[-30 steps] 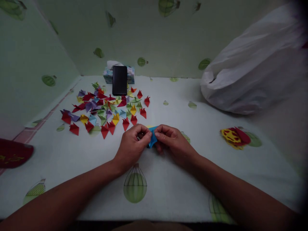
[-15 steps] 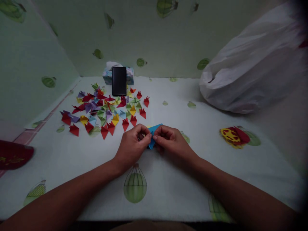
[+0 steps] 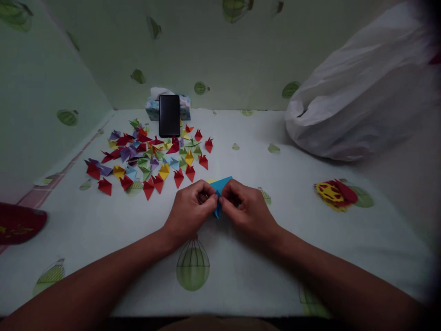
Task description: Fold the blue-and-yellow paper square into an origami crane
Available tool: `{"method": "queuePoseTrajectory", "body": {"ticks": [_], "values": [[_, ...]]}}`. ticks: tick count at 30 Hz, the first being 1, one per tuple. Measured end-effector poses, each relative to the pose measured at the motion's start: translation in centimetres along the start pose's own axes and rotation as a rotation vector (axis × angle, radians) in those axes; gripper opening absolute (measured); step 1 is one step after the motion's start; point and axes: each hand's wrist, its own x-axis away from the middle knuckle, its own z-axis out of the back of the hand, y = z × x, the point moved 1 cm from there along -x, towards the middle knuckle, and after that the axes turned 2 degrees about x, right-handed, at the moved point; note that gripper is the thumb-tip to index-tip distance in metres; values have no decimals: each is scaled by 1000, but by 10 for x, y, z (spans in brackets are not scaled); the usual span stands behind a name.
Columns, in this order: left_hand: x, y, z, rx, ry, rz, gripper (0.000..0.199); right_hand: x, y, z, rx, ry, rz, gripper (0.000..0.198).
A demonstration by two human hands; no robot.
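Both hands meet over the middle of the table, pinching a small piece of folded blue paper (image 3: 217, 212) whose pointed tip shows below the fingertips. My left hand (image 3: 193, 204) grips its left side between thumb and index finger. From the other side, my right hand (image 3: 248, 208) holds it with thumb and curled fingers. Just behind the fingers shows a flat blue paper edge (image 3: 223, 183) with a sliver of yellow beside it; whether it joins the held piece I cannot tell. Farther left lies a spread of several small folded paper figures (image 3: 157, 183) in red, yellow, purple, green and blue.
A black phone (image 3: 169, 116) leans on a tissue box (image 3: 151, 109) at the back. A large white plastic bag (image 3: 347, 101) stands back right. Red and yellow cut-out pieces (image 3: 332, 192) lie at right, and a dark red object (image 3: 20, 224) sits at the left edge.
The fingers have shifted slightly on the blue paper, and its lower tip now reaches a little farther down. My right hand's fingers have moved slightly, still pinching. Other things stay put.
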Motion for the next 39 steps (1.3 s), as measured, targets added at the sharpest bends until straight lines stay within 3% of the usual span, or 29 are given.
{"method": "queuePoseTrajectory", "body": {"ticks": [9,15,20,29,39], "values": [[-2,-2,0,72,-14,7,13,-1,-1,1,-54,-24,-1,12],[-1,-1,1,120,-7,10,16,-6,7,2,-513,-170,-301,21],[-1,-1,2,201,-12,32,18,-6,13,-2,-756,-201,-391,23],[-1,1,3,177,12,17,16,-8,10,1,-644,-231,-369,24],[-2,-1,2,154,-9,10,16,-7,9,2,-418,-141,-254,21]]}}
